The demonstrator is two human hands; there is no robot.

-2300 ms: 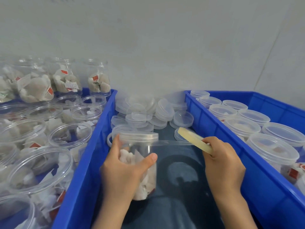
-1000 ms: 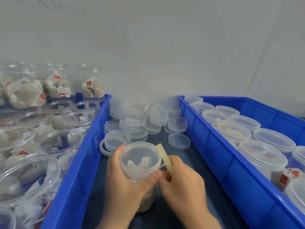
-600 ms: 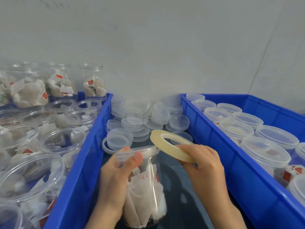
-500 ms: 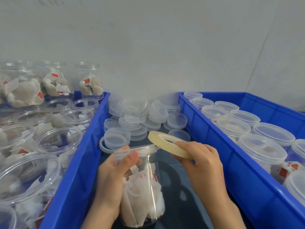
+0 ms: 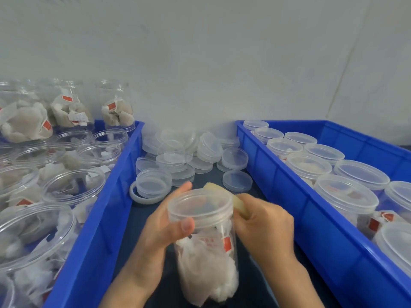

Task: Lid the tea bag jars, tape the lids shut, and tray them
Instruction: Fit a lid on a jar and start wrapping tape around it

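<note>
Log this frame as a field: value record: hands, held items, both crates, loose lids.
left hand: grips the lidded jar just under its lid, thumb in front
right hand: holds the tape roll against the lid's far right edge
jar contents: tea bags with red tags
left crate: open jars of tea bags, no lids on
right crate: lidded jars
loose lids: piled between the crates, behind the hands
stage: taping the lid; jar not yet in the right crate

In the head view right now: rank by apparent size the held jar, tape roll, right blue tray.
1. right blue tray
2. held jar
3. tape roll, mostly hidden behind the jar's lid, so its full size is unsure.
</note>
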